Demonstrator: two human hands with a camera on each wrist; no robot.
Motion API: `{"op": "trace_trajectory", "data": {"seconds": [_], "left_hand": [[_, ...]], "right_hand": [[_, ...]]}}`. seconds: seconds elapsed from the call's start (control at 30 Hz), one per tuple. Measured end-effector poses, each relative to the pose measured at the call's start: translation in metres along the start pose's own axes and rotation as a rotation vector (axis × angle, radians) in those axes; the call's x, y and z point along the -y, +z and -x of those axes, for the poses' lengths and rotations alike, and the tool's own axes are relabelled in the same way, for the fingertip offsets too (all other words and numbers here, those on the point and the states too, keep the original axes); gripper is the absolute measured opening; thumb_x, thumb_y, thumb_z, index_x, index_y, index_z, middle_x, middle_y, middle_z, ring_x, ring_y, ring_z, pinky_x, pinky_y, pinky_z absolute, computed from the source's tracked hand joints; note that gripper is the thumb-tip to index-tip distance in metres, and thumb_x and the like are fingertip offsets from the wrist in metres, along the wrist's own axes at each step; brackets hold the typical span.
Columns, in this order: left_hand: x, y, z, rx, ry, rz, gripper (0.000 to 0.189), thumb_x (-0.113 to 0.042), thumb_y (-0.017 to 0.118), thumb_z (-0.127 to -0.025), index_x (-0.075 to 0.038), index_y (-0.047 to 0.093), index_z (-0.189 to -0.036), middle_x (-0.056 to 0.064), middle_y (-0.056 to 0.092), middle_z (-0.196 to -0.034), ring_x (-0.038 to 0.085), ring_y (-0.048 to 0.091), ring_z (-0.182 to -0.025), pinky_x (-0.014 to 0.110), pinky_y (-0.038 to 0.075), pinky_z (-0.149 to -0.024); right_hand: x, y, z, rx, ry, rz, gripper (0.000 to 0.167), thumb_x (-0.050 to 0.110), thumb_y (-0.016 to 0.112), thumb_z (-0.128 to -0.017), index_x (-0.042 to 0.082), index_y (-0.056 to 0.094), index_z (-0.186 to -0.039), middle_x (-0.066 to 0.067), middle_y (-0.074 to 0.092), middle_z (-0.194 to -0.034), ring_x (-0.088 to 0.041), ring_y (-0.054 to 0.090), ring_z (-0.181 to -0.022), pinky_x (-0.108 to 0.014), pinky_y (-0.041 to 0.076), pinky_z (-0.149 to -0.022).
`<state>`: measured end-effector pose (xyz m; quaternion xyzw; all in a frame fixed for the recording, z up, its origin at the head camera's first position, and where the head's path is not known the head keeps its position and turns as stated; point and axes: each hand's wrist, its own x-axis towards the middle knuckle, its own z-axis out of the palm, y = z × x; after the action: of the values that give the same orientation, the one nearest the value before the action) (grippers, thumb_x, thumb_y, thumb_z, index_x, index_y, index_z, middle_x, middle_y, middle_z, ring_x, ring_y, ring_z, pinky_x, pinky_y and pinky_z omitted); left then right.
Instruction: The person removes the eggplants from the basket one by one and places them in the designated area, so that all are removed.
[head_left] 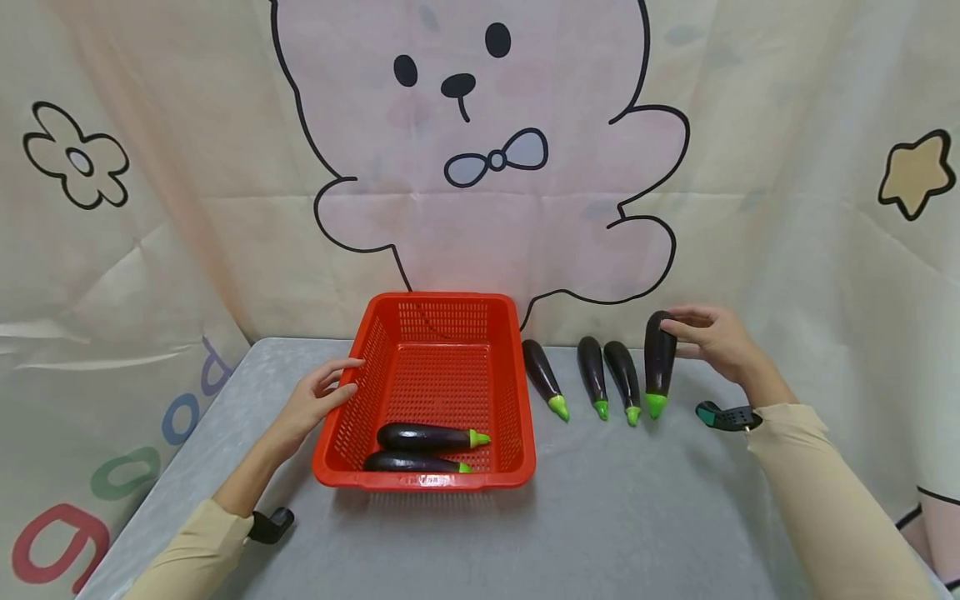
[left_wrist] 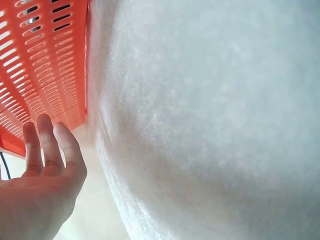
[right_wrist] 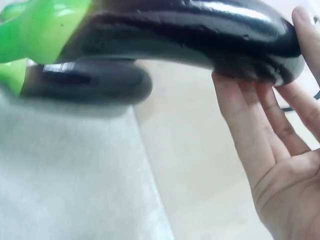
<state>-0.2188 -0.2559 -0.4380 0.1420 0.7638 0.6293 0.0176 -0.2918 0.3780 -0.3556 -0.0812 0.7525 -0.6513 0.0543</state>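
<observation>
My right hand pinches a dark purple eggplant by its thick end, the bright green stem end pointing down toward me. In the right wrist view, the thumb and fingers lie on either side of that end, and another eggplant shows behind it. My left hand is at the left side of a red plastic basket, fingertips right at its rim. The left wrist view shows those fingers loosely extended before the slotted wall. Inside the basket, two eggplants lie crosswise near the front wall.
Between the basket and my right hand, three more eggplants lie in a row on the grey table, green ends toward me. A curtain with a bear drawing hangs right behind the table's far edge.
</observation>
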Motion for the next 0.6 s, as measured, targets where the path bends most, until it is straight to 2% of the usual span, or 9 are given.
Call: {"op": "trace_trajectory", "data": {"seconds": [0.13, 0.3, 0.6], "left_hand": [[0.000, 0.001, 0.000, -0.003, -0.001, -0.005, 0.045, -0.017, 0.062, -0.102, -0.005, 0.051, -0.144, 0.026, 0.051, -0.141, 0.038, 0.062, -0.114, 0.039, 0.058, -0.083], [-0.001, 0.001, -0.001, -0.003, 0.006, -0.008, 0.045, -0.016, 0.062, -0.102, -0.005, 0.051, -0.144, 0.026, 0.051, -0.141, 0.039, 0.062, -0.114, 0.038, 0.058, -0.082], [-0.001, 0.001, 0.001, -0.009, 0.004, -0.015, 0.045, -0.016, 0.062, -0.102, -0.005, 0.051, -0.143, 0.026, 0.051, -0.141, 0.037, 0.062, -0.114, 0.037, 0.058, -0.082]], "right_hand": [[-0.009, -0.008, 0.001, -0.002, 0.024, 0.024, 0.026, 0.008, 0.068, -0.099, 0.005, 0.065, -0.124, 0.006, 0.070, -0.109, -0.012, 0.069, -0.094, -0.033, 0.059, -0.077], [-0.017, -0.014, 0.003, -0.008, 0.051, 0.076, 0.033, 0.010, 0.068, -0.099, 0.002, 0.057, -0.129, 0.009, 0.067, -0.112, -0.010, 0.067, -0.098, -0.032, 0.059, -0.077], [-0.024, -0.022, 0.002, 0.013, 0.071, 0.022, 0.031, 0.010, 0.066, -0.101, 0.004, 0.061, -0.130, 0.005, 0.067, -0.113, -0.012, 0.067, -0.098, -0.030, 0.058, -0.080]]}}
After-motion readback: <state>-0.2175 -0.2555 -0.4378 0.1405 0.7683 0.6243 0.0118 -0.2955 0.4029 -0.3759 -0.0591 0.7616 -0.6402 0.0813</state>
